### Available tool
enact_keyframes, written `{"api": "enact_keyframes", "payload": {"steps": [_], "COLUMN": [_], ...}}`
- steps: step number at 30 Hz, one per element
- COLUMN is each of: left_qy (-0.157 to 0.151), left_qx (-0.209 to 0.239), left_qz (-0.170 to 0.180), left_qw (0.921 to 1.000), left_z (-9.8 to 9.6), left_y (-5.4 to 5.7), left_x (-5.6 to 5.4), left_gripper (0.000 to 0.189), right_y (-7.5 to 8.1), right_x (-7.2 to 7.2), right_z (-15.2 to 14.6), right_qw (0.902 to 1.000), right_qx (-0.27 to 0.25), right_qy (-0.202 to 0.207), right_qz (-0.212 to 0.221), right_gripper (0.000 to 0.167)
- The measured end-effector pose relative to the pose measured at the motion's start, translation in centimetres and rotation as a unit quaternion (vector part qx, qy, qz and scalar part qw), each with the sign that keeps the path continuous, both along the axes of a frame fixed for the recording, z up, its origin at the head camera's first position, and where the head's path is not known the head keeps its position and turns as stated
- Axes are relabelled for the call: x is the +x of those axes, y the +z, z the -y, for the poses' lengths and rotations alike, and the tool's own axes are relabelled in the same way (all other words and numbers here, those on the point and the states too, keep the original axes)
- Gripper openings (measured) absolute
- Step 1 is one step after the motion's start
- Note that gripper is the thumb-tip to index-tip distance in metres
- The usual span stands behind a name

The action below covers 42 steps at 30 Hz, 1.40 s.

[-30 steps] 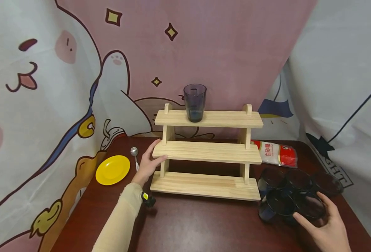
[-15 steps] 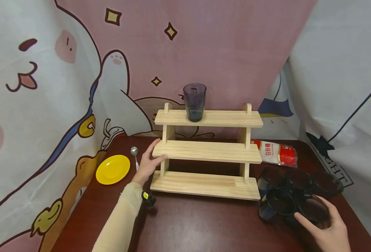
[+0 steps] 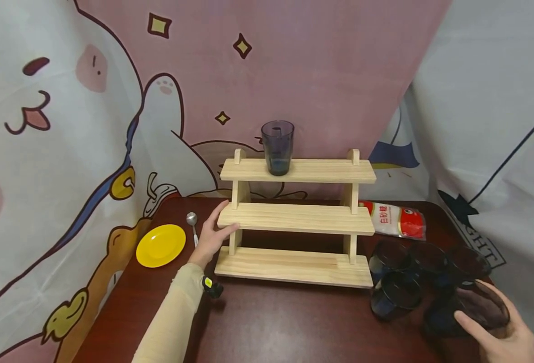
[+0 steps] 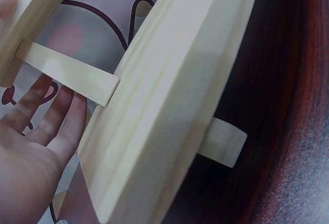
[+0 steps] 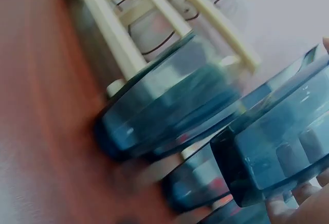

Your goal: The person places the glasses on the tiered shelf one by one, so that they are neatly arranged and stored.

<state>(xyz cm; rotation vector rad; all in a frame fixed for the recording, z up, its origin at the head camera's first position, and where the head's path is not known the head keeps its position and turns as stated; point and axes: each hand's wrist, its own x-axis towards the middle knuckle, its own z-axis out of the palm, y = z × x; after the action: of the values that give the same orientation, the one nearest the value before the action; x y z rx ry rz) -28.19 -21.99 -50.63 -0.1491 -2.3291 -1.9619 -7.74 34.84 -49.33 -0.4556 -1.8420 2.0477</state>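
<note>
We see the left hand (image 3: 209, 242) gripping the rack (image 3: 295, 218) at its middle shelf, probably to steady it. The right hand (image 3: 511, 330) grips a tilted glass (image 3: 450, 311) round its side, beside other glasses (image 3: 395, 298) on the bench (image 3: 294, 322).

Counts: dark glasses (image 3: 278, 151), six in total. Wooden stand (image 3: 354, 199), one; its shelves (image 3: 296, 218), three. Yellow plate (image 3: 160, 245), one. Spoon (image 3: 191, 219), one. Red-and-white packet (image 3: 396, 220), one. Table (image 3: 285, 322), one. Hands (image 3: 209, 244), two. Yellow printed stars (image 3: 242, 46), three.
</note>
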Motion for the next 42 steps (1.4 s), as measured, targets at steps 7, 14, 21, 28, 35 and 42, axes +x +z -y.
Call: {"api": "enact_keyframes", "payload": {"steps": [7, 14, 21, 28, 35, 42], "left_qy": [0.000, 0.003, -0.001, 0.000, -0.001, -0.006], "left_qx": [0.007, -0.006, 0.001, -0.002, -0.003, 0.000], "left_qz": [0.002, 0.004, 0.005, 0.011, 0.009, 0.028], "left_qw": [1.0000, 1.0000, 1.0000, 0.9999, 1.0000, 0.9996], "left_z": [0.1, 0.1, 0.0, 0.0, 0.2, 0.1], "left_y": [-0.1, 0.1, 0.4, 0.4, 0.2, 0.6], "left_x": [0.1, 0.1, 0.1, 0.3, 0.2, 0.0], "left_gripper": [0.075, 0.076, 0.075, 0.077, 0.076, 0.080], "right_y": [4.4, 9.2, 13.1, 15.6, 18.2, 19.9], "right_x": [-0.9, -4.7, -9.7, -14.5, -19.0, -23.2], "right_z": [0.6, 3.0, 6.9, 11.1, 15.0, 18.0], "right_qw": [0.9848, 0.9555, 0.9430, 0.9440, 0.9396, 0.9476], "right_qx": [0.007, 0.020, 0.039, 0.178, 0.247, 0.234], "right_qy": [0.072, 0.144, 0.206, 0.194, 0.196, 0.192], "right_qz": [-0.158, -0.257, -0.259, -0.199, -0.132, -0.103], "right_gripper": [0.077, 0.076, 0.070, 0.067, 0.069, 0.078]}}
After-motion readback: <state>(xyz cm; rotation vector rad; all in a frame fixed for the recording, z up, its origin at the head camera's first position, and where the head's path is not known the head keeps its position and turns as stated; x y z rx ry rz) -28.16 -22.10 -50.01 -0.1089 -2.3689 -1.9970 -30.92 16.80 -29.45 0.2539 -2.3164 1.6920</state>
